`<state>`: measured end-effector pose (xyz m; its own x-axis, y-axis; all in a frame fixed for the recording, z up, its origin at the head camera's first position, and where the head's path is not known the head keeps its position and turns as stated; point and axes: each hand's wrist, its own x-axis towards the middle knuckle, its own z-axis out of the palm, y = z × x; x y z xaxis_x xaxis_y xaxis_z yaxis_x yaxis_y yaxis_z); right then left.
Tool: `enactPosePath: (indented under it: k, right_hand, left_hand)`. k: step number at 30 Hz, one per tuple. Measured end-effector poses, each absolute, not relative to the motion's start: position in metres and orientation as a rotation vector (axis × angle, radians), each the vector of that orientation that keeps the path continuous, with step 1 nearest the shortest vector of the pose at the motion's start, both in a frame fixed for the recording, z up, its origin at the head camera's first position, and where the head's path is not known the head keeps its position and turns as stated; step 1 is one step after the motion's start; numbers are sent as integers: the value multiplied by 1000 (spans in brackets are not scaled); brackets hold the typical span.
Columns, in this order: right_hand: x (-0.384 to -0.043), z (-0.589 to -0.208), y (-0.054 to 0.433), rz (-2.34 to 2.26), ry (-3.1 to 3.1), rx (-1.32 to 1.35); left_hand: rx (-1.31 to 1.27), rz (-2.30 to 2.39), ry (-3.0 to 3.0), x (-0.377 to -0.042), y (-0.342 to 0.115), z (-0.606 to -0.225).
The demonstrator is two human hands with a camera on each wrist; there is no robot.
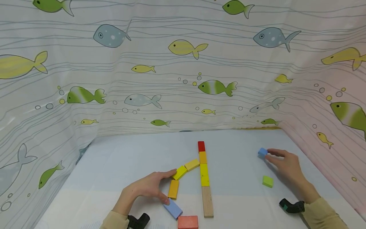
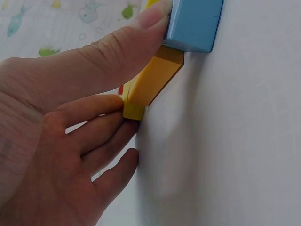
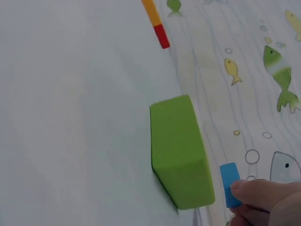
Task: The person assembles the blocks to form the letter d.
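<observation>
My left hand (image 1: 145,187) spreads along a curved row of blocks. Its thumb touches a blue block (image 1: 172,209) and its fingertips reach a yellow block (image 1: 180,172), with an orange block (image 1: 173,189) between the two. A pale yellow block (image 1: 192,165) leads from the row's upper end to a straight column. At the lower end lies a red block (image 1: 187,222). Over on the right, my right hand (image 1: 287,163) pinches a small blue block (image 3: 230,185) between thumb and fingers. A green block (image 1: 267,181) stands nearer to me, large in the right wrist view.
The straight column runs away from me: a plain wooden block (image 1: 207,202), yellow blocks (image 1: 204,175), an orange block (image 1: 202,157) and a red block (image 1: 201,146). Fish-patterned sheeting (image 1: 177,95) walls the white table (image 1: 128,149) at the back and sides.
</observation>
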<state>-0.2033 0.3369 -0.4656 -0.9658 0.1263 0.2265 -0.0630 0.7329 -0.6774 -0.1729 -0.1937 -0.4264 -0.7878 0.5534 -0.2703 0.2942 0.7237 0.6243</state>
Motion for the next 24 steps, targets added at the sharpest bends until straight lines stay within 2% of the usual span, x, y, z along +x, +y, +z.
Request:
enactPosePath:
  k: [24]
  right_hand:
    - [-176,-436,252,978,-2566,443]
  left_hand:
    - [658,795,2466,-175,-195,-427]
